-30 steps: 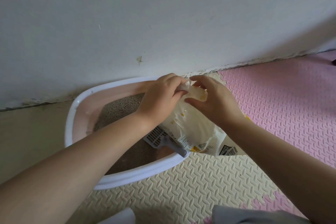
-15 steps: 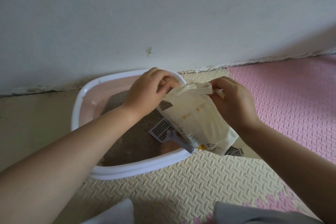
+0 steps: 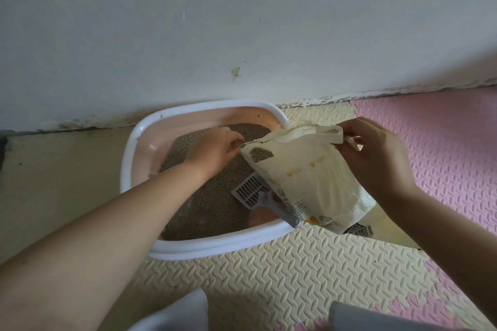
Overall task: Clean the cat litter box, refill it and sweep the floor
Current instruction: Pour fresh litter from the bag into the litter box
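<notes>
A pink litter box with a white rim [image 3: 129,158] stands on the floor against the wall, holding grey-brown litter [image 3: 212,204]. A grey slotted scoop [image 3: 251,192] lies in it, handle over the front right rim. I hold a cream litter bag [image 3: 314,180] tilted above the box's right side. My left hand [image 3: 215,152] pinches the bag's left top corner. My right hand [image 3: 376,158] grips the right top corner and its handle strip. The bag's mouth is spread between the two hands, and a small window shows litter inside.
The white wall [image 3: 242,21] runs right behind the box. Cream foam mats [image 3: 269,282] cover the floor in front, pink mats [image 3: 443,148] to the right. A white object [image 3: 183,314] and grey cloth [image 3: 376,317] sit at the bottom edge.
My hands have pulled apart, spreading the bag's top wider. The left hand moved left over the litter, the right hand moved right. The view shifted, so the box sits lower and more central.
</notes>
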{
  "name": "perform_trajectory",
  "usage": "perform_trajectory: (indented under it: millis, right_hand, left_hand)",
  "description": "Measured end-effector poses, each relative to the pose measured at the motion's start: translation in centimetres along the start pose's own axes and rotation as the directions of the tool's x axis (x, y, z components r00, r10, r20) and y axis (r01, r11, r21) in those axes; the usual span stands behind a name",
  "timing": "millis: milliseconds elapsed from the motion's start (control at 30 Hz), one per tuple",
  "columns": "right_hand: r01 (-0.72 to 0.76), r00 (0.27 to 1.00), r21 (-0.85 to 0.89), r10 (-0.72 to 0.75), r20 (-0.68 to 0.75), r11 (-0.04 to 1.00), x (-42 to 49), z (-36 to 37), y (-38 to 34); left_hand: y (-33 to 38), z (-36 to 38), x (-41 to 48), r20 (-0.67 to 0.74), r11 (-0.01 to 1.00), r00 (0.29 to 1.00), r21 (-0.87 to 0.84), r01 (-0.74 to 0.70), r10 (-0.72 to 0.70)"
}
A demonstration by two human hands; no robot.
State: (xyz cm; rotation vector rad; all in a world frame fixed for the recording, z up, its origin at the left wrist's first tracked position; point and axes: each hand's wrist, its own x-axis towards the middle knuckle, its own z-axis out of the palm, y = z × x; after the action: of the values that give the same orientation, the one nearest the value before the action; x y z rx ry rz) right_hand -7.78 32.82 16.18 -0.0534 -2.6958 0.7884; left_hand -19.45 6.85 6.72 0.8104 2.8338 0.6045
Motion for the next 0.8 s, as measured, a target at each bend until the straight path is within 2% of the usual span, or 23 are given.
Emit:
perform_trajectory:
  millis: [333, 567, 800]
  right_hand:
    - [0.013, 1.0, 0.02, -0.013, 0.003, 1.0, -0.1, 0.0, 0.0]
    - [0.013, 1.0, 0.021, -0.013, -0.013, 1.0, -0.2, -0.3, 0.3]
    - [0.015, 0.998, 0.039, -0.012, -0.061, 0.999, -0.5, -0.8, 0.8]
  left_hand:
    - [0.3, 1.2, 1.3, 0.051, 0.999, 0.999, 0.05, -0.004, 0.001]
    - [0.6, 0.9, 1.0, -0.005, 0.998, 0.999, 0.045, -0.049, 0.049]
    - [1.3, -0.4, 0.7, -0.135, 0.976, 0.968, 0.072, -0.204, 0.213]
